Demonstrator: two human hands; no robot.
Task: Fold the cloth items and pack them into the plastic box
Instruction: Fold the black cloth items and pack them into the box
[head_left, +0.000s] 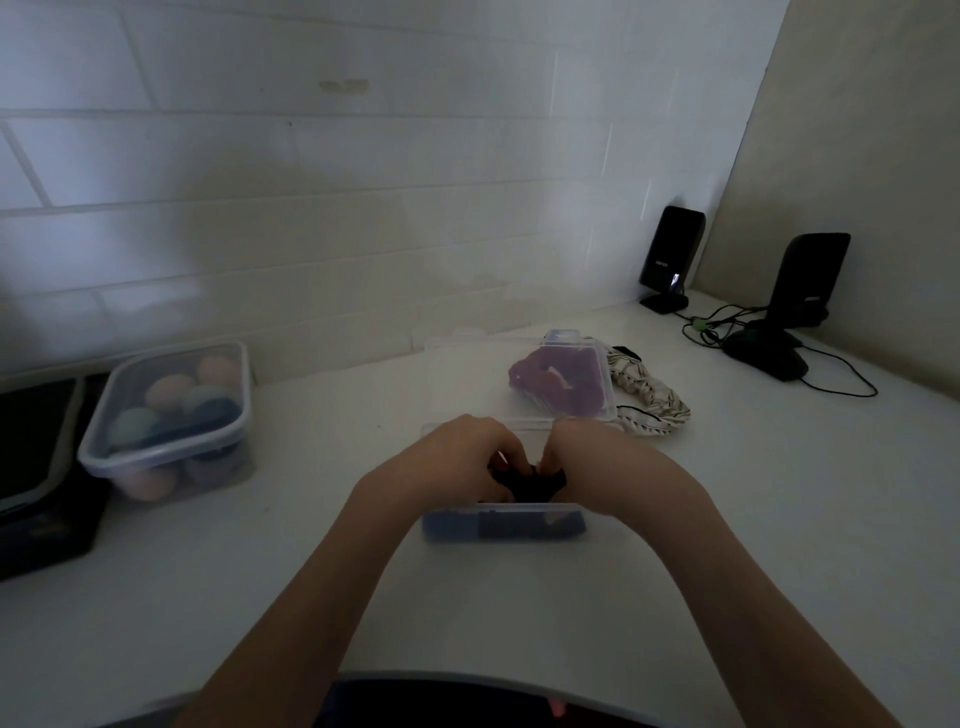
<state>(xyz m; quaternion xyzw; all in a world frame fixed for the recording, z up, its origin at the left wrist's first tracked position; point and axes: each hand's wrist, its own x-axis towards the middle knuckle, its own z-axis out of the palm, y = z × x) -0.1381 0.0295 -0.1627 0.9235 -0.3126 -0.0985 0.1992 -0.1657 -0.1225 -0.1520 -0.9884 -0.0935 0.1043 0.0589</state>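
Note:
A small clear plastic box (452, 525) sits on the white counter in front of me, with dark cloth showing through its near wall. Over the box, my left hand (457, 457) and my right hand (597, 462) both pinch a black cloth item (524, 480) between their curled fingers. The box's clear lid (597, 415) lies open behind it. Seen through the lid is a purple cloth item (558, 382); a white patterned cloth item (652, 397) lies to its right.
A lidded clear container (166, 415) of coloured balls stands at the left, beside a dark device (41, 467) at the counter's left edge. Two black speakers (670, 257) (800, 301) with cables stand in the back right corner. The tiled wall runs behind.

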